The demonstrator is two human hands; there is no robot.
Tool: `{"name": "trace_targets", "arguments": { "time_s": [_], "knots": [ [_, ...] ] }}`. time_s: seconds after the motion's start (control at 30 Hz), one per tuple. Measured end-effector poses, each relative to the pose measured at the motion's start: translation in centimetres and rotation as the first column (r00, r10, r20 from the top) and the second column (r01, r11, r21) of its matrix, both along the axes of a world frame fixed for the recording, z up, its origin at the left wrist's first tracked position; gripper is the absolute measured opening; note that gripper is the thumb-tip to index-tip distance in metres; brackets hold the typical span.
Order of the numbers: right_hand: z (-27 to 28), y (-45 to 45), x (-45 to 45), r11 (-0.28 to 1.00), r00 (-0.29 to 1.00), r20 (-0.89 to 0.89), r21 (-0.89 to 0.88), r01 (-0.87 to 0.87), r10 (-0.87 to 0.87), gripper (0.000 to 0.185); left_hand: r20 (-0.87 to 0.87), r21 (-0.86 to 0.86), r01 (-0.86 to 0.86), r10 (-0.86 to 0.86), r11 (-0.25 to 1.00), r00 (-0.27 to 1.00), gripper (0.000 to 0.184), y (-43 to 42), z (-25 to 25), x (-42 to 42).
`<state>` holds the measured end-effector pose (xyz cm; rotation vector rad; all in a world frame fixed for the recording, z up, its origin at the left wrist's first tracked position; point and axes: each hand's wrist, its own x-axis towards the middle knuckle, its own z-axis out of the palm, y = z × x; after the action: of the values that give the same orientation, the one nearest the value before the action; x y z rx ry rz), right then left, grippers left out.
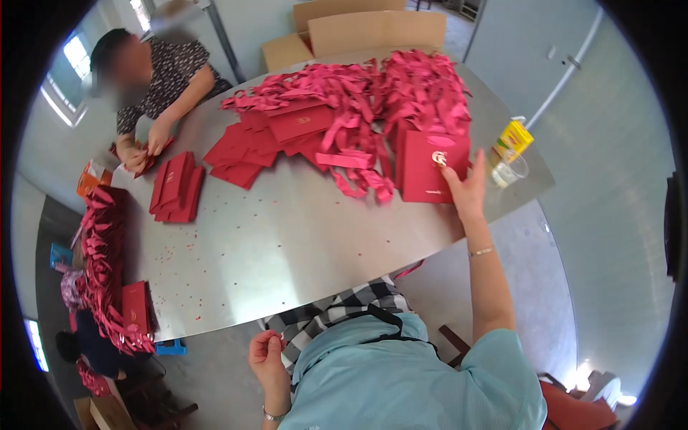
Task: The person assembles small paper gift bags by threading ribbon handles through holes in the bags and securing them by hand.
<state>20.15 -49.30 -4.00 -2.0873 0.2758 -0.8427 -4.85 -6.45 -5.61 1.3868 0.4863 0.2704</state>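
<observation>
My right hand reaches to the right part of the metal table, its thumb on the front of a red paper bag with a gold logo. The other fingers are stretched out past the bag's right edge, apart from the thumb. Many pink-red ribbons lie behind and around this bag. My left hand hangs in front of the table's near edge, close to my lap. Its fingers are curled in a pinch; what they hold, if anything, is too small to name.
Loose red bags and a neat stack lie left of centre. At the upper left a person handles a red piece. Ribboned bags line the left edge. A clear cup and a yellow box stand right.
</observation>
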Motion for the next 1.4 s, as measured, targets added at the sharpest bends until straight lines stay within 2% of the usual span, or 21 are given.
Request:
{"name": "trace_targets", "arguments": {
  "time_s": [0.07, 0.13, 0.23, 0.27, 0.3, 0.37, 0.4, 0.5, 0.6, 0.63, 0.67, 0.77, 0.8, 0.87, 0.93, 1.03, 1.07, 1.13, 1.2, 1.33, 1.4],
  "knots": [
    [-0.8, -0.3, 0.0, 0.999, 0.999, 0.021, -0.037, 0.038, -0.038, 0.091, 0.014, 0.035, -0.015, 0.015, 0.999, 1.000, 0.008, 0.4, 1.1, 0.9],
    [-0.1, 0.0, -0.2, 0.964, 0.990, 0.074, -0.230, 0.136, -0.122, 0.086, 0.087, 0.128, 0.029, -0.040, 0.991, 0.995, 0.009, 0.9, 2.0, 2.2],
    [2.0, 2.2, -0.5, 0.973, 0.964, 0.251, -0.183, 0.139, -0.091, 0.077, 0.109, 0.188, 0.084, -0.106, 0.979, 0.988, 0.011, 1.5, 4.2, 4.8],
    [2.5, 3.1, -0.5, 0.974, 0.966, 0.245, -0.187, 0.126, -0.079, 0.077, 0.138, 0.303, 0.092, -0.139, 0.948, 0.981, 0.009, 1.6, 4.6, 6.0],
    [3.0, 4.2, -0.5, 0.971, 0.956, 0.292, -0.227, 0.075, -0.005, 0.076, 0.134, 0.300, 0.086, -0.131, 0.950, 0.982, 0.009, 1.9, 4.7, 7.0],
    [4.8, 7.4, -0.5, 0.930, 0.935, 0.338, -0.366, 0.023, 0.110, 0.068, 0.127, 0.577, 0.136, -0.253, 0.806, 0.959, 0.008, 2.4, 4.7, 9.2],
    [5.0, 8.7, -0.4, 0.902, 0.946, 0.271, -0.429, -0.045, 0.176, 0.065, 0.199, 0.641, 0.109, -0.302, 0.760, 0.932, 0.011, 2.2, 4.7, 10.5],
    [6.1, 13.7, 1.1, 0.829, 0.926, 0.120, -0.498, -0.255, 0.357, 0.059, 0.151, 0.667, 0.196, -0.388, 0.719, 0.909, 0.010, 1.9, 3.9, 12.0],
    [5.9, 17.9, 4.6, 0.655, 0.876, -0.156, -0.608, -0.449, 0.457, 0.075, -0.024, 0.447, 0.391, -0.426, 0.804, 0.904, 0.011, 1.3, 3.4, 11.5],
    [6.0, 19.5, 5.8, 0.613, 0.855, -0.216, -0.616, -0.494, 0.472, 0.082, 0.138, 0.713, 0.246, -0.475, 0.657, 0.869, 0.015, 1.4, 2.4, 12.0],
    [6.0, 21.1, 7.1, 0.539, 0.836, -0.346, -0.645, -0.542, 0.426, 0.097, 0.178, 0.757, 0.213, -0.508, 0.618, 0.843, 0.016, 1.5, 1.8, 11.9],
    [5.8, 24.6, 12.4, 0.470, 0.814, -0.473, -0.664, -0.581, 0.339, 0.111, 0.231, 0.811, 0.146, -0.540, 0.567, 0.809, 0.019, 1.4, 1.6, 12.0],
    [6.1, 25.5, 13.8, 0.469, 0.818, -0.463, -0.670, -0.575, 0.341, 0.111, 0.233, 0.813, 0.141, -0.537, 0.565, 0.811, 0.019, 1.3, 1.5, 12.2],
    [6.5, 26.9, 15.6, 0.457, 0.727, -0.660, -0.597, -0.659, 0.187, 0.112, 0.250, 0.806, 0.120, -0.518, 0.580, 0.818, 0.019, 1.3, 1.5, 12.0],
    [6.1, 27.1, 16.7, 0.412, 0.751, -0.636, -0.645, -0.643, 0.178, 0.112, 0.236, 0.798, 0.136, -0.513, 0.587, 0.825, 0.018, 1.3, 1.4, 11.9],
    [5.4, 27.2, 17.9, 0.293, 0.697, -0.679, -0.634, -0.716, 0.231, 0.105, 0.252, 0.776, 0.111, -0.465, 0.621, 0.849, 0.020, 1.2, 1.0, 11.6],
    [4.9, 27.3, 18.0, 0.285, 0.731, -0.639, -0.674, -0.682, 0.239, 0.099, 0.259, 0.770, 0.101, -0.452, 0.630, 0.854, 0.020, 1.1, 0.9, 11.5],
    [5.3, 28.0, 17.7, 0.266, 0.764, -0.592, -0.717, -0.645, 0.256, 0.093, 0.222, 0.811, 0.101, -0.463, 0.576, 0.858, 0.022, 0.9, 1.2, 11.6],
    [5.5, 29.2, 17.4, 0.196, 0.791, -0.587, -0.767, -0.611, 0.172, 0.086, 0.216, 0.821, 0.091, -0.455, 0.563, 0.864, 0.023, 0.7, 1.3, 11.5],
    [5.3, 30.1, 18.3, 0.161, 0.799, -0.554, -0.789, -0.593, 0.234, 0.081, 0.199, 0.834, 0.094, -0.455, 0.544, 0.868, 0.025, 0.7, 1.6, 11.4],
    [4.7, 30.2, 18.8, 0.089, 0.788, -0.549, -0.802, -0.590, 0.279, 0.073, 0.208, 0.848, 0.077, -0.462, 0.525, 0.862, 0.023, 0.8, 1.6, 11.5]
  ]
}}
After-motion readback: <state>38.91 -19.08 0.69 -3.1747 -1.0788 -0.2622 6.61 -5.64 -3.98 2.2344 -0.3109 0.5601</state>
